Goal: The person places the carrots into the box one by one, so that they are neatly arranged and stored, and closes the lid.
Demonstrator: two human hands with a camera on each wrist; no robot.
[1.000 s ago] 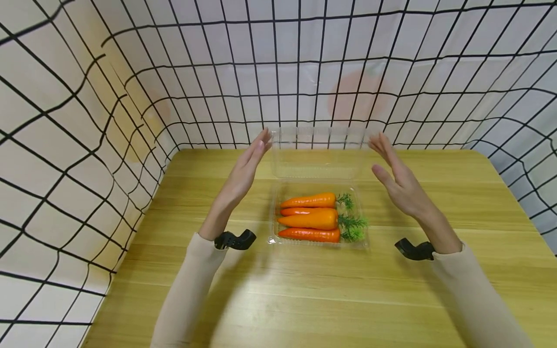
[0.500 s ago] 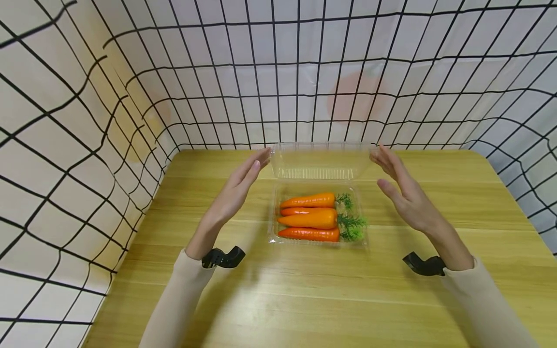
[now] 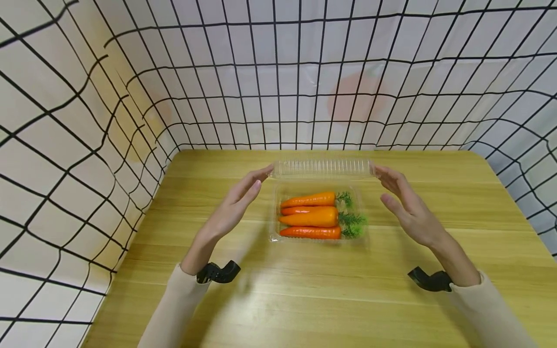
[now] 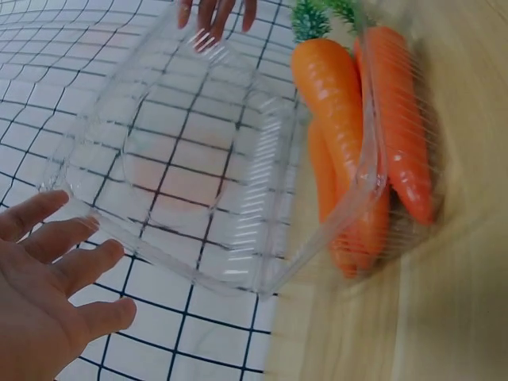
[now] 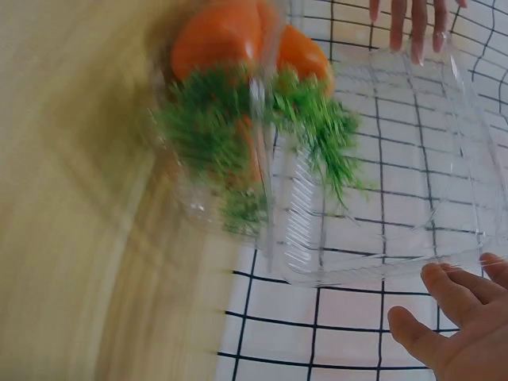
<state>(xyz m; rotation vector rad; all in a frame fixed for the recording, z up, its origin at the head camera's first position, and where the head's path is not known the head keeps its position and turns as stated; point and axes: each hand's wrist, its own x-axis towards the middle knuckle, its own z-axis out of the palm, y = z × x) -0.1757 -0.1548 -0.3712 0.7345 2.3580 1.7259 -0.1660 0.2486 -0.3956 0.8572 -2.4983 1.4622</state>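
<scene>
A clear plastic clamshell container (image 3: pixel 275 237) lies on the table, holding several orange carrots (image 3: pixel 310 217) with green tops (image 3: pixel 351 220) toward the right. Its hinged lid (image 3: pixel 324 167) stands raised along the back side. My left hand (image 3: pixel 232 208) has its fingertips at the lid's left edge, fingers extended and thumb apart. At the lid's right edge are the fingertips of my right hand (image 3: pixel 411 208), its thumb also held away. In the left wrist view the lid (image 4: pixel 182 159) spans between both hands. Neither hand curls round anything.
The wooden table (image 3: pixel 322 299) stretches out on all sides of the container. A white sheet with a black grid (image 3: pixel 287 72) rises behind it and at both sides. Each wrist carries a black camera mount (image 3: pixel 219 272).
The lid has tipped forward and down from a more upright stance, both hands lowering and coming nearer with it. The carrots and the container's base have stayed in place.
</scene>
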